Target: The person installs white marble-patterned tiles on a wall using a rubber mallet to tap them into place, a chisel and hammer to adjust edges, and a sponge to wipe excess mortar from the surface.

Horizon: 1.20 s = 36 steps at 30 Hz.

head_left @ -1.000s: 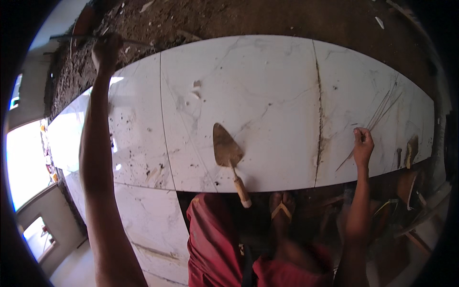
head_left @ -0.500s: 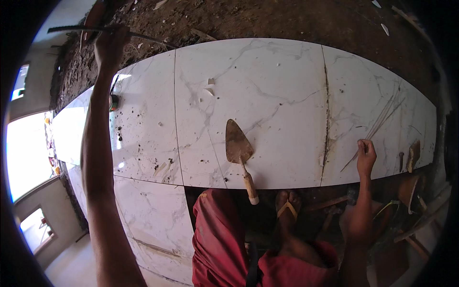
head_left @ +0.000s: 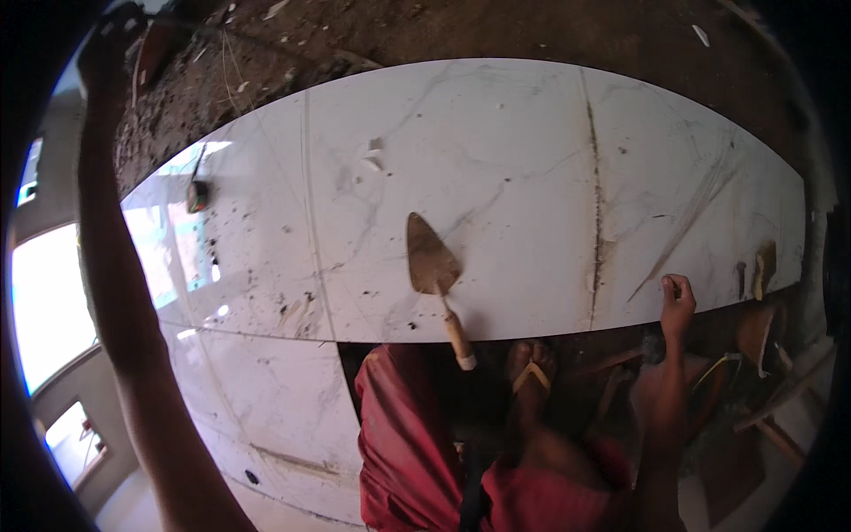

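Observation:
Far out at the upper left, my left hand (head_left: pixel 108 51) is dark and blurred, closed round a thin dark bar (head_left: pixel 232 37) whose faint length runs right above the soil. My right hand (head_left: pixel 679 300) hovers by the near edge of the white marbled tiles (head_left: pixel 496 133), its fingers curled into a pinch; anything between them is too small to see. Just beyond it, several thin wires (head_left: pixel 691 215) lie across the right tile, apart from the fingers. A pointing trowel (head_left: pixel 433 257) with a wooden handle rests near the middle, its handle overhanging the near edge.
A small dark tape-measure-like object (head_left: pixel 197 196) sits on the left tile. Tile chips (head_left: pixel 372 162) and dirt crumbs are scattered about. Brown soil (head_left: pixel 461 31) borders the far edge. My sandalled foot (head_left: pixel 534 368) stands in the dark gap before the tiles, with tools and wood pieces to its right.
My left hand has swung further left and outward with the bar. My right hand has drawn back slightly toward me, off the wires. The view has shifted a little.

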Motion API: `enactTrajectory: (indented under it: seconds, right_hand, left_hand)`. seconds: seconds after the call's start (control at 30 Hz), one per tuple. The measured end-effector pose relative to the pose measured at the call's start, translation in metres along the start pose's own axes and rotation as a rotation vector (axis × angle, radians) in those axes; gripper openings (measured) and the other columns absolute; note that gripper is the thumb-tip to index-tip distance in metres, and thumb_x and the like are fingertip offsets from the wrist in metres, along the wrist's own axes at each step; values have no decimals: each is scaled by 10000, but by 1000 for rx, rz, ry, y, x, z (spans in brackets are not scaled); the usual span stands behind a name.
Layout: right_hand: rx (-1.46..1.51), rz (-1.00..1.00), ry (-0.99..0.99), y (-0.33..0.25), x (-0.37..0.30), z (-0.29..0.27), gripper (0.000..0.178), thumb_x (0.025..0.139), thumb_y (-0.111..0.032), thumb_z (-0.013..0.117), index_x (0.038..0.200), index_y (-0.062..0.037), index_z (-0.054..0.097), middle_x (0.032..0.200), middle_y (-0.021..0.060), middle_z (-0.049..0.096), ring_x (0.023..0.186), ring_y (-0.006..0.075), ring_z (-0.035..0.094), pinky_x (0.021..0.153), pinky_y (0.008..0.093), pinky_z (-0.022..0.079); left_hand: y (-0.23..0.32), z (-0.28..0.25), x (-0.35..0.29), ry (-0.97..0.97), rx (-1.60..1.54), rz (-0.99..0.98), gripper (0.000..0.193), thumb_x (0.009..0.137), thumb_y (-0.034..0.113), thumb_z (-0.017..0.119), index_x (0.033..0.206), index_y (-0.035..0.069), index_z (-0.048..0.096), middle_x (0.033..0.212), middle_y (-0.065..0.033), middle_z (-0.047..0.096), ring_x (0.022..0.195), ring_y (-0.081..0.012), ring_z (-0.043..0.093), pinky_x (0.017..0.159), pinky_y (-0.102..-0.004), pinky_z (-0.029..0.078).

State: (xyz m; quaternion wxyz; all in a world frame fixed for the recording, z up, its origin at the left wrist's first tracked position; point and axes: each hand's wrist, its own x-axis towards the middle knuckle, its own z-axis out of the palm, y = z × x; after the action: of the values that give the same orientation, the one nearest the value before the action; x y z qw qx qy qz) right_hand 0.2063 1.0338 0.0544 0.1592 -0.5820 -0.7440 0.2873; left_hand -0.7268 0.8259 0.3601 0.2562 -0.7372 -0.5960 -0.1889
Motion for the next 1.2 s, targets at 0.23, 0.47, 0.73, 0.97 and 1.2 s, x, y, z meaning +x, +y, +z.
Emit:
enactTrajectory:
  seconds: [0.23, 0.47, 0.73, 0.97, 1.2]
  right_hand:
    - [73, 57, 36, -32, -16, 15, 198, 868, -198, 633, 933, -13, 615, 878, 104, 646, 829, 209, 597, 782, 330, 459]
    - [112, 47, -3, -19, -76, -2, 145, 887, -142, 614, 873, 0, 588, 786, 40, 606, 727, 123, 528, 710, 282, 457]
    - [167, 169, -44, 9, -168, -12, 146, 840, -155, 672, 898, -24, 643, 910, 119, 670, 869, 245, 636, 786, 349, 485]
    - [304, 366, -130, -4, -217, -15, 218, 888, -209, 623, 962, -4, 620, 934, 135, 655, 847, 214, 603, 786, 334, 472]
    - [304, 572, -253, 27, -258, -21, 246, 898, -232, 582, 1010, -16, 614, 1033, 142, 633, 971, 233, 600, 878, 352, 446]
  left_hand:
    - [165, -15, 120, 213, -547, -702, 252, 908, 94, 491, 1135, -5, 532, 1000, -136, 616, 893, -245, 619, 814, -347, 517]
    - [285, 123, 200, 326, -868, -751, 129, 884, 109, 612, 965, 19, 569, 839, -94, 644, 728, -155, 645, 625, -288, 551]
    - [379, 194, 290, 189, -811, -492, 129, 864, 101, 597, 954, 11, 570, 772, -52, 622, 683, -138, 638, 575, -270, 512]
    - [409, 229, 331, 79, -580, -469, 126, 837, 120, 622, 880, 1, 627, 733, -99, 664, 655, -146, 634, 563, -301, 506]
    - [418, 280, 353, -52, -586, -378, 141, 848, 100, 600, 956, 10, 590, 770, -112, 646, 688, -165, 621, 589, -311, 501]
